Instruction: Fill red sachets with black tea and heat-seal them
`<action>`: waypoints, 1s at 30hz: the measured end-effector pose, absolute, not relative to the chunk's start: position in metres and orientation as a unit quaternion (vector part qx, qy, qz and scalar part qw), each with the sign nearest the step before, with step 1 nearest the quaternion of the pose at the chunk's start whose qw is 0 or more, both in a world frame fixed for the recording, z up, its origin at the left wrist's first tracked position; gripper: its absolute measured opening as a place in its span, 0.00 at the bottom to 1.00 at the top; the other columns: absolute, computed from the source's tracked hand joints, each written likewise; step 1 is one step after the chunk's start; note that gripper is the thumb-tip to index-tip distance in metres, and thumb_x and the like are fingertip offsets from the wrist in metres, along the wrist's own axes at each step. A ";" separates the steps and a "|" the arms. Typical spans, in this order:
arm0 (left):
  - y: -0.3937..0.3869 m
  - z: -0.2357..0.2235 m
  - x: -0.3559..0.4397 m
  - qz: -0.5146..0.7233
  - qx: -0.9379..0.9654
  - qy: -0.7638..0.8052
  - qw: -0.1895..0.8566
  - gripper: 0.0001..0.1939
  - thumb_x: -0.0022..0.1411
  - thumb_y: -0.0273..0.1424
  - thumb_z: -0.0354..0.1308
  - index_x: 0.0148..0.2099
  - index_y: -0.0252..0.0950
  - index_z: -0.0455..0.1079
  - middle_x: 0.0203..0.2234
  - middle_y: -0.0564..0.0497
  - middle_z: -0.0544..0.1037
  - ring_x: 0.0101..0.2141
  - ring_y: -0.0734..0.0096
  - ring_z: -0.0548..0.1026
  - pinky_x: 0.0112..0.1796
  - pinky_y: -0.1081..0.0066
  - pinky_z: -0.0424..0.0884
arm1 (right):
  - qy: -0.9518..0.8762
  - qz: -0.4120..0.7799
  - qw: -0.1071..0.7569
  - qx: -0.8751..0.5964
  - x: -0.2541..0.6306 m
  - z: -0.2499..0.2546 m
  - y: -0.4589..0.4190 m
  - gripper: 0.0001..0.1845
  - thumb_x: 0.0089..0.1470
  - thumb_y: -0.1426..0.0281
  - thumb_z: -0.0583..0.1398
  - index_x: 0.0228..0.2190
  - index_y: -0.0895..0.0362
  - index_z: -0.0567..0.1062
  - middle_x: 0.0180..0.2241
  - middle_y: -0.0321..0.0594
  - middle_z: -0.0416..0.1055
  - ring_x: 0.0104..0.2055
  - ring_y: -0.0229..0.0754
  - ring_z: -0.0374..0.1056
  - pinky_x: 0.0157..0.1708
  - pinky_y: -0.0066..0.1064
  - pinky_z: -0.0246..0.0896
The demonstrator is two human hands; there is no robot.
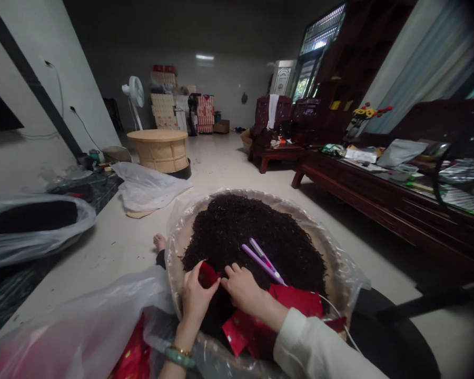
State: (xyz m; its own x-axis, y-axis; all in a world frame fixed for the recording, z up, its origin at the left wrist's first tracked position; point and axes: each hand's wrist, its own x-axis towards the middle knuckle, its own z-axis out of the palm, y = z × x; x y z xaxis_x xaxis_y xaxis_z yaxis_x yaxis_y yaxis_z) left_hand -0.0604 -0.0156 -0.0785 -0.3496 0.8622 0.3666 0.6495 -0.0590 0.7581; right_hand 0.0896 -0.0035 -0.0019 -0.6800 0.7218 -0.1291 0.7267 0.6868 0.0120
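Note:
My left hand [197, 292] is closed around a small red packet [208, 275] whose mouth gapes toward me. Beside it, my right hand [239, 284] has its fingers curled down over the dark loose leaves, thumb close to the packet's edge; what its fingertips hold, if anything, is hidden. The dark dried leaves [253, 221], which look like tea, are heaped in a round basket lined with clear plastic [332, 252]. On the heap lies a purple hair straightener [263, 261] with a white cord. Several flat red packets [296, 299] lie under and beside my right forearm.
A plastic bag with red packets [130, 347] is at lower left. Another bag of dark leaves [31, 217] stands at far left. A low dark wooden table [363, 210] runs along the right. Behind are a round woven stand [158, 150] and a white fan [135, 92].

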 end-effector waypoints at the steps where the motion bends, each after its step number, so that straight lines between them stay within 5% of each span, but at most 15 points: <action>1: -0.016 -0.079 -0.059 0.467 0.562 0.674 0.113 0.27 0.49 0.37 0.64 0.52 0.34 0.68 0.40 0.42 0.75 0.41 0.54 0.75 0.41 0.56 0.75 | 0.909 -0.030 0.053 0.412 0.092 0.001 -0.002 0.14 0.48 0.77 0.62 0.40 0.60 0.75 0.42 0.53 0.70 0.44 0.54 0.65 0.35 0.39 0.65; 8: -0.017 -0.076 -0.053 0.474 0.576 0.659 0.099 0.25 0.49 0.35 0.64 0.50 0.37 0.70 0.39 0.44 0.76 0.40 0.56 0.76 0.39 0.59 0.75 | 0.867 -0.156 -0.096 0.463 0.121 0.019 0.022 0.12 0.45 0.81 0.60 0.32 0.57 0.75 0.35 0.40 0.72 0.37 0.40 0.67 0.36 0.28 0.61; 12: -0.019 -0.070 -0.045 0.458 0.579 0.666 0.108 0.30 0.51 0.34 0.64 0.56 0.37 0.65 0.39 0.43 0.75 0.39 0.56 0.77 0.38 0.59 0.76 | 0.740 -0.402 -0.320 0.433 0.122 0.031 0.038 0.07 0.42 0.76 0.62 0.29 0.56 0.74 0.28 0.33 0.72 0.32 0.38 0.67 0.33 0.28 0.61; 14: -0.019 -0.067 -0.040 0.446 0.582 0.673 0.096 0.35 0.53 0.34 0.63 0.62 0.37 0.58 0.41 0.42 0.75 0.40 0.55 0.77 0.38 0.58 0.76 | 0.632 -0.550 -0.363 0.409 0.117 0.032 0.042 0.08 0.41 0.72 0.63 0.29 0.56 0.73 0.28 0.32 0.72 0.29 0.37 0.68 0.27 0.26 0.60; 19: -0.019 -0.062 -0.033 0.437 0.659 0.610 0.047 0.33 0.57 0.29 0.60 0.62 0.44 0.53 0.49 0.44 0.69 0.46 0.58 0.75 0.43 0.61 0.75 | 0.362 -0.759 -0.394 0.371 0.109 0.018 0.049 0.13 0.41 0.71 0.66 0.32 0.56 0.71 0.32 0.37 0.75 0.30 0.38 0.73 0.26 0.26 0.66; 23: -0.018 -0.055 -0.037 0.372 0.692 0.614 0.076 0.32 0.56 0.28 0.59 0.61 0.47 0.54 0.46 0.47 0.64 0.34 0.65 0.78 0.33 0.65 0.77 | 0.322 -0.773 -0.400 0.371 0.112 0.009 0.054 0.08 0.48 0.69 0.63 0.32 0.57 0.72 0.31 0.41 0.75 0.32 0.39 0.74 0.30 0.29 0.70; 30: -0.016 -0.022 -0.050 0.300 0.747 0.567 0.176 0.33 0.53 0.26 0.57 0.60 0.44 0.55 0.40 0.50 0.61 0.39 0.63 0.75 0.42 0.61 0.74 | 0.317 -0.774 -0.397 0.379 0.111 0.010 0.052 0.05 0.52 0.68 0.60 0.30 0.58 0.72 0.29 0.40 0.75 0.30 0.38 0.73 0.31 0.30 0.70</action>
